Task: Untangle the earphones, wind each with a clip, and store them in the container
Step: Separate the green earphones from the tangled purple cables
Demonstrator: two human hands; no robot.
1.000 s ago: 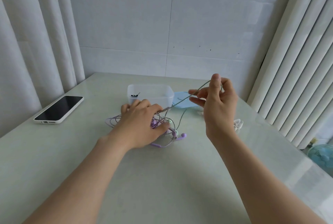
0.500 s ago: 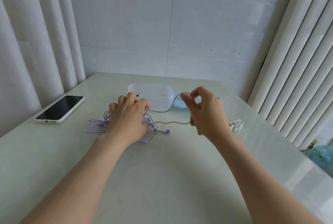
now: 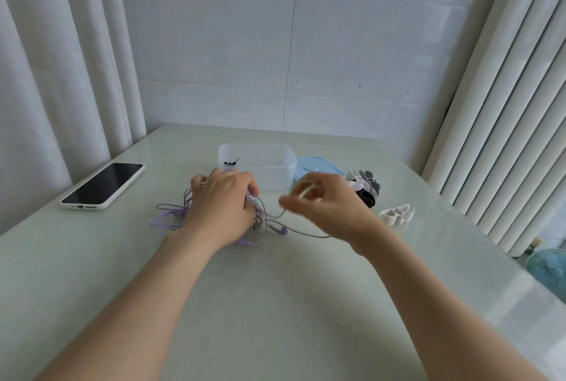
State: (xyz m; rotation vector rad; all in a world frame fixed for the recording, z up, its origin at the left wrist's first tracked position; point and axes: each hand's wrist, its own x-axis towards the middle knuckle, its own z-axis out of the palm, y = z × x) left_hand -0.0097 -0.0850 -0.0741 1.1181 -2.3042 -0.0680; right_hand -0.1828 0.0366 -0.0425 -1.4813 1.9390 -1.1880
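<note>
The tangled purple and grey earphone cables [image 3: 171, 219] lie on the pale green glossy tabletop [image 3: 275, 304], under and around the left hand [image 3: 222, 207]. Its curled fingers grip the knot and pin it down. Loops spill out to that hand's left, and a purple earbud [image 3: 283, 230] pokes out on its right. From the knot one thin grey cable [image 3: 306, 235] runs rightward along the tabletop, roughly side to side across the view, to the right hand [image 3: 332, 209], which hovers just beside the left. The right hand is motion-blurred, but its thumb and forefinger look pinched on that cable. The strand's long axis thus lies between the two hands, and freeing it probably calls for the right hand to draw away rightward while the left anchors the rest. Just beyond the hands stands the translucent rectangular plastic container [image 3: 275, 177], open, with a small black item [image 3: 231, 162] inside and a light blue lid [image 3: 318, 164] beside it. To the right lie a heap of grey, white and black winding clips [image 3: 367, 187] and a lone white clip [image 3: 396, 215], both near the pulling path and liable to be swept. A white-cased smartphone [image 3: 102, 186] lies well apart on the left.
</note>
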